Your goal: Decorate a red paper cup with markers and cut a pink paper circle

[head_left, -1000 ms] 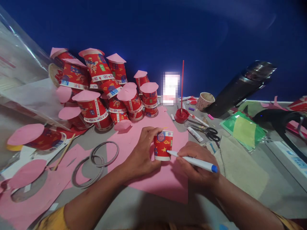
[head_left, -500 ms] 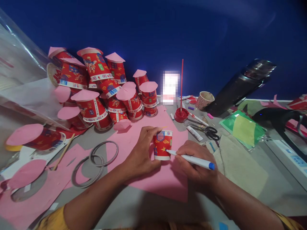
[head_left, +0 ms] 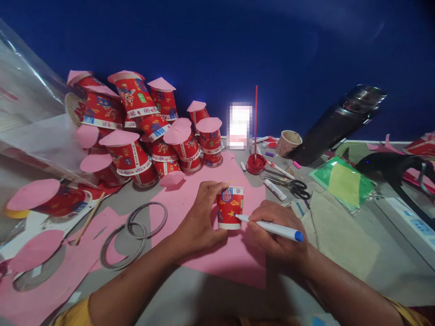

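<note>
A red patterned paper cup (head_left: pixel 230 207) stands upside down on a pink paper sheet (head_left: pixel 220 253) in the middle of the table. My left hand (head_left: pixel 200 219) is wrapped round the cup's left side and top, pressing it onto the sheet. My right hand (head_left: pixel 275 233) pinches a white marker with a blue cap (head_left: pixel 272 227). The marker's tip touches the sheet at the cup's lower right rim.
A heap of red cups with pink paper tops (head_left: pixel 142 131) lies at the back left. Two metal rings (head_left: pixel 134 231) rest left of the sheet. Scissors (head_left: pixel 292 185), glue sticks, a red paint pot (head_left: pixel 255 164) with a stick, a brown cup (head_left: pixel 288 142) and a green packet (head_left: pixel 343 183) sit at the right.
The marker tip has crept slightly along the cup's rim; both hands keep their grip. The view has shifted a little.
</note>
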A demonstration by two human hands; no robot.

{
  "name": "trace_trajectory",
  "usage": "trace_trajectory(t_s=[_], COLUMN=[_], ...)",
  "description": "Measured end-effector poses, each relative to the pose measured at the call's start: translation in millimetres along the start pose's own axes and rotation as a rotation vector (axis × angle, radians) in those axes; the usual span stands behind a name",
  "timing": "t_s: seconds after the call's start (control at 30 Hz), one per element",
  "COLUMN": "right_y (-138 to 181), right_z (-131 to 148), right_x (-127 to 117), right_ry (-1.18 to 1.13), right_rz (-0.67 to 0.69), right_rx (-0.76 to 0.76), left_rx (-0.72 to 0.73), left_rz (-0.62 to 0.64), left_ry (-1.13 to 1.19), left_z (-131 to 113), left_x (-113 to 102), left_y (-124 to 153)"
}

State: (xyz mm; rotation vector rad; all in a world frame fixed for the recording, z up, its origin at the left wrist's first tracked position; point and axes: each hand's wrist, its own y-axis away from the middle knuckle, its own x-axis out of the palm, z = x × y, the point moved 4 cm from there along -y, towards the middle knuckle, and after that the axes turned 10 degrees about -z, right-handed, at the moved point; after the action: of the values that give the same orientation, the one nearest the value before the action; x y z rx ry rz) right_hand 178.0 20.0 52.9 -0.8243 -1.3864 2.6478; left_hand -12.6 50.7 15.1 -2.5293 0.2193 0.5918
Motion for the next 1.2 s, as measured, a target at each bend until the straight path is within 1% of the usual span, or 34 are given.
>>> trace_trajectory(t_s=[0.17, 0.33, 0.6, 0.9, 1.2], right_y=[-2.2, -1.6, -1.5, -1.8, 3.3], right_z=[0.6, 0.3, 1.2, 2.4, 1.6], right_x=[-2.2, -1.7, -1.2, -1.4, 0.3], right_ry=[-0.003, -0.009, -0.021, -0.002, -0.031], right_rz=[-0.027, -0.028, -0.007, -0.006, 0.036], right_rx=[-0.012, 0.008, 0.002, 0.022, 0.057], left_rx=[-0.022, -0.030, 0.011, 0.005, 0.017], left_rz=[0.013, 0.033, 0.015, 0.005, -0.011], left_ry=[0.013, 0.018, -0.001, 0.006, -0.010], left_z=[-1.7, -2.0, -0.7, 0.3, 1.0], left_x=[0.1, 1.3, -0.3, -0.6, -0.7], left_y=[0.4, 0.7, -0.1, 0.1, -0.4])
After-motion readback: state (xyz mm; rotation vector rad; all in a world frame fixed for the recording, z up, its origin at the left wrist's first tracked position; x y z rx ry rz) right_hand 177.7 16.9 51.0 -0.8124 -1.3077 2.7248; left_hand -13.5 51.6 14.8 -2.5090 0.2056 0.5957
